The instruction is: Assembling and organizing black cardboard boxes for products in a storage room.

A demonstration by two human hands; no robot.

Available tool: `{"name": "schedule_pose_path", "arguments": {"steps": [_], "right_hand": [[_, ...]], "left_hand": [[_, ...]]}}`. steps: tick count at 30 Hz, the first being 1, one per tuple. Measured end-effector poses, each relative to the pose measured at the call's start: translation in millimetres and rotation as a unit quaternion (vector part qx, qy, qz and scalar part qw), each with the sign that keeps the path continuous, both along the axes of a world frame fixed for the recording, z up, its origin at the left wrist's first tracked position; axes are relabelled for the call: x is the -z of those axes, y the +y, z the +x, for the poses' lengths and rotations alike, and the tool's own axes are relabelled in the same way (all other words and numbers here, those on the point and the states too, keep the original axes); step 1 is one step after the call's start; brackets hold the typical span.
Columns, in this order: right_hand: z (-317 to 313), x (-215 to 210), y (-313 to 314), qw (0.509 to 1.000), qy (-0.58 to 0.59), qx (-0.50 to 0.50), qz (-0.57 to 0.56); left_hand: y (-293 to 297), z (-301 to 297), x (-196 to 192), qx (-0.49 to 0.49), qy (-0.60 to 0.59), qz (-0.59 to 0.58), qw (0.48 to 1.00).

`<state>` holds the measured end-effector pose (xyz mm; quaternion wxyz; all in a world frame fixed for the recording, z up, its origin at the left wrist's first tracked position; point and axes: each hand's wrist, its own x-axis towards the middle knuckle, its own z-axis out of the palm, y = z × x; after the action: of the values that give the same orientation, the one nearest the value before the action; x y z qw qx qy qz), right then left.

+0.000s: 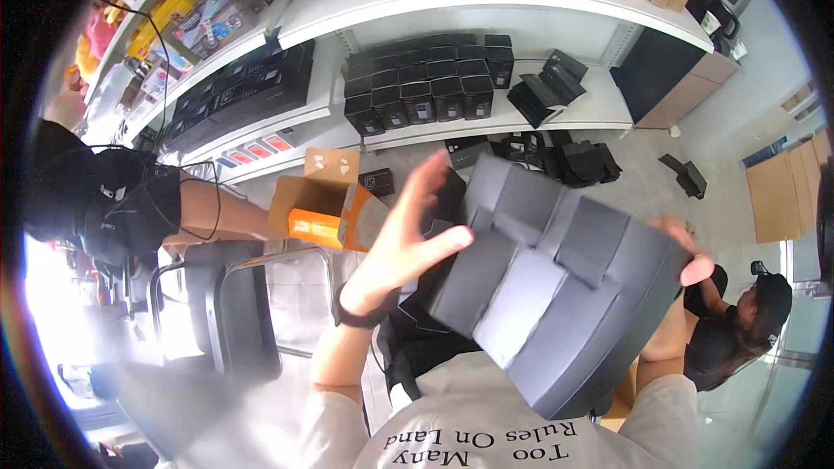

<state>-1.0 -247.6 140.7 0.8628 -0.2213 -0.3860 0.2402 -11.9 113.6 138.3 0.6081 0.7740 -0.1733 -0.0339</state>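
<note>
A bulky cluster of plain dark grey boxes (573, 313), fitted close together, is held up tilted in front of my chest. My right hand (688, 254) grips its right edge; the thumb shows and most of the fingers are hidden behind. My left hand (412, 239) is open at the cluster's left side, fingers stretched up and slightly blurred, thumb tip close to the boxes. Whether that thumb touches them I cannot tell. Behind my left hand lies dark stuff that is mostly covered.
White shelves (556, 126) ahead carry stacked black boxes (421, 95). Loose black boxes (578, 163) lie on the floor. An open orange-and-brown carton (354, 217) stands left, beside a metal-framed chair (217, 295) and a person in black (95, 200). Another person (738, 330) crouches right.
</note>
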Motion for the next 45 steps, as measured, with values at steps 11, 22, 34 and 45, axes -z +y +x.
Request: {"name": "schedule_pose_path", "arguments": {"steps": [11,22,34,45], "right_hand": [[-8.5,8.9,58.2,0.911,0.206,0.162,-0.318],[-19.6,55.9,92.7,0.832,0.393,0.173,-0.352],[-28.3,28.7,44.8,0.857,0.357,0.067,-0.365],[-68.1,41.6,106.8,0.825,0.397,0.164,-0.366]], "left_hand": [[7.2,-19.0,33.4,-0.017,0.355,-0.304,0.884],[-2.9,-39.4,46.5,-0.183,0.309,-0.211,0.909],[21.9,-36.5,39.3,-0.053,0.467,-0.389,0.793],[-41.0,-39.4,33.8,0.045,0.409,-0.294,0.862]]}}
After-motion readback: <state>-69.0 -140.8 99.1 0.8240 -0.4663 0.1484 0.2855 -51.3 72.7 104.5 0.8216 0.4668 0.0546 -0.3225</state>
